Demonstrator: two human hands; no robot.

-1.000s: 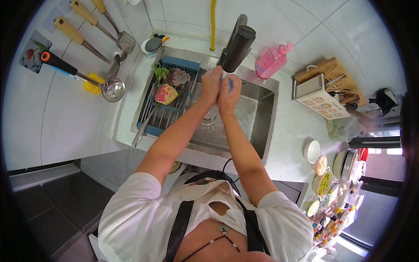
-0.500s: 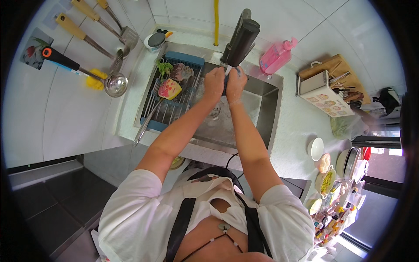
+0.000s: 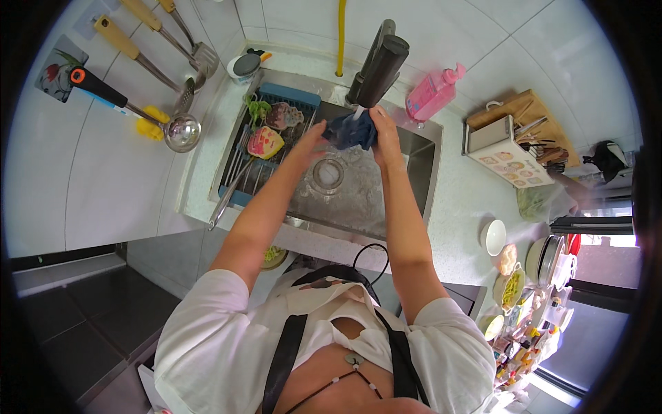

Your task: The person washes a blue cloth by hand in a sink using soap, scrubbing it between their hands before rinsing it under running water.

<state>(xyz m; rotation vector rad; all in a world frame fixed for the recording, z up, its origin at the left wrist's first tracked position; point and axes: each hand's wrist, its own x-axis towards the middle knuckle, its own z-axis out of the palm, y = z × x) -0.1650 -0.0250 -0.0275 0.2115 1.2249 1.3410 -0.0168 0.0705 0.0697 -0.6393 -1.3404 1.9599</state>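
Observation:
A dark blue cloth (image 3: 353, 132) is stretched between my two hands, under the running water of the black faucet (image 3: 380, 65). My left hand (image 3: 316, 138) grips its left edge, slightly blurred. On its right edge, my right hand (image 3: 385, 135) is closed, fingers partly hidden by the cloth. Both hands are over the metal sink (image 3: 345, 200), whose wet bottom and round drain (image 3: 327, 174) show below the cloth.
A blue-ended drying rack (image 3: 238, 199) spans the sink's left side, holding colourful sponges (image 3: 265, 142), greens and a long-handled metal utensil. A pink soap bottle (image 3: 431, 96) stands behind right. Ladles (image 3: 182, 132) hang at left; a cutlery holder (image 3: 507, 155) and white bowl (image 3: 493, 237) are right.
My hands have moved apart, from close together under the faucet to either side of the cloth. The bunched cloth is now spread open between them, and the drain is more visible.

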